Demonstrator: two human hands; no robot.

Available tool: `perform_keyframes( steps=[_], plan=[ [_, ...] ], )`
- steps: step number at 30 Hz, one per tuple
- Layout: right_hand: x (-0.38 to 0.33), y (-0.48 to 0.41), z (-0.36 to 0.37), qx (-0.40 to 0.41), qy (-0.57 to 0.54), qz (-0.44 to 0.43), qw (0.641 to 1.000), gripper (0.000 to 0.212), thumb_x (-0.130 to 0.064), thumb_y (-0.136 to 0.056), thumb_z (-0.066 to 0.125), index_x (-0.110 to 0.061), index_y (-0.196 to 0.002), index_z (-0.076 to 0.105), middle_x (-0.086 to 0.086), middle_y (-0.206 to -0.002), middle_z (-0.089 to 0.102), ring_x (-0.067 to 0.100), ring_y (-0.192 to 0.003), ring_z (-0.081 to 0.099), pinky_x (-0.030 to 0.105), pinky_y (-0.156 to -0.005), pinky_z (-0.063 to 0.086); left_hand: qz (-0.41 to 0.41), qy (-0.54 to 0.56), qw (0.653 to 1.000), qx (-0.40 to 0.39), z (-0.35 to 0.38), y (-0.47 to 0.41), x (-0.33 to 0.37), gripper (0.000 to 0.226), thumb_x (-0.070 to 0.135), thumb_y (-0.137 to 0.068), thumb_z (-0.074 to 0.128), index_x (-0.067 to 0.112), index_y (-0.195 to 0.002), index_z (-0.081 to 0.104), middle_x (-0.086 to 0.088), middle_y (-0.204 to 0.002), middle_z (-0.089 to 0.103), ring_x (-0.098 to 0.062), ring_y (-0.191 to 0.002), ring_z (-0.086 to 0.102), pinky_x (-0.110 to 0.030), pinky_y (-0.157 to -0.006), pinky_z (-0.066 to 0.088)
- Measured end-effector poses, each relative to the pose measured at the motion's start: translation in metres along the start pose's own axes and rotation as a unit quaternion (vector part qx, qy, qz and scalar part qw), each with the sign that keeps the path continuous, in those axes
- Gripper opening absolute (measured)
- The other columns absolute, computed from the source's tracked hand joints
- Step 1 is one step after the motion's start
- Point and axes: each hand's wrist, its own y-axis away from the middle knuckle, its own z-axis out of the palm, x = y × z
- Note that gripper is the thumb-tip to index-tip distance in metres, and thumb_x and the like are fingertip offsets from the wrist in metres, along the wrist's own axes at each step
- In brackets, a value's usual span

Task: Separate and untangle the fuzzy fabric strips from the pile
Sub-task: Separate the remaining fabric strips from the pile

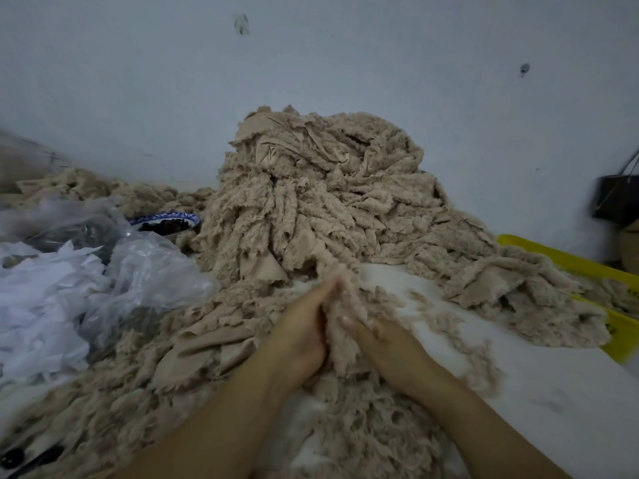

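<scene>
Both hands, left hand [304, 326] and right hand [383, 344], fingers closed on fuzzy strip [340, 326] just before pile [311, 202]; soft, light, snag-prone; grip at free end.

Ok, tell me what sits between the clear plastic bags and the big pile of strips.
A blue-patterned bowl of dark pieces, seen in the head view, between the plastic bags and the pile.

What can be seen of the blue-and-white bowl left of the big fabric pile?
The blue-and-white bowl is only partly visible: a shallow dish, ceramic by its look, with a patterned blue rim and dark, small pieces heaped inside; what they are cannot be told. It sits upright near the wall, wedged between the pile of beige fuzzy strips on its right and the crumpled clear plastic bags in front, which hide its lower part. Neither hand is near it.
</scene>
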Motion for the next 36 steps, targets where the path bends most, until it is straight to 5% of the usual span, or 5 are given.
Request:
perform_keyframes(
  steps=[11,16,22,26,36],
  plan=[
    [0.013,-0.004,-0.01,0.148,-0.019,-0.005,0.989,0.068,-0.07,-0.085,0.037,-0.007,-0.069,0.055,0.011,-0.068,0.059,0.024,-0.067,0.058,0.038,-0.067,0.046,0.076,0.211,0.973,0.05,-0.02,-0.009,0.022,0.02,0.025,-0.094,0.054,0.007,-0.092,0.062,0.005,-0.06,0.043,-0.004,-0.04,0.032,-0.013,-0.038,0.032],
    [0.014,-0.009,-0.011,0.17,-0.095,-0.003,0.981,0.042,-0.043,-0.102,0.041,-0.037,-0.066,0.063,-0.01,-0.073,0.061,-0.006,-0.062,0.055,0.006,-0.052,0.037,0.042,-0.059,0.997,0.031,0.007,0.0,0.004,0.036,0.029,-0.107,0.037,0.01,-0.084,0.058,0.007,-0.049,0.031,-0.005,-0.038,0.023,-0.016,-0.035,0.022],
    [0.009,-0.007,-0.013,0.06,-0.318,0.025,0.946,0.049,-0.064,-0.088,0.051,-0.025,-0.085,0.079,0.004,-0.094,0.077,0.017,-0.094,0.072,0.037,-0.088,0.054,0.06,-0.352,0.933,-0.042,0.027,0.008,-0.02,0.039,0.04,-0.107,0.036,0.017,-0.082,0.056,0.014,-0.049,0.043,-0.001,-0.045,0.037,-0.018,-0.05,0.032],
    [0.004,-0.004,-0.017,0.024,-0.403,0.09,0.911,0.038,-0.047,-0.091,0.058,-0.017,-0.077,0.078,0.006,-0.056,0.059,0.016,-0.051,0.059,0.027,-0.05,0.051,0.066,-0.507,0.858,-0.048,0.027,0.002,-0.031,0.045,0.055,-0.099,0.039,0.037,-0.064,0.061,0.016,-0.063,0.06,0.001,-0.063,0.056,-0.028,-0.072,0.048],
    [0.005,-0.006,0.009,0.066,0.11,-0.192,0.973,0.032,-0.038,-0.101,0.047,-0.023,-0.073,0.047,-0.007,-0.072,0.048,0.005,-0.069,0.048,0.02,-0.06,0.036,-0.015,-0.109,0.993,0.048,0.001,-0.009,-0.005,0.045,0.044,-0.097,0.053,0.003,-0.103,0.07,-0.007,-0.097,0.074,-0.015,-0.088,0.072,-0.022,-0.076,0.056]
  ],
)
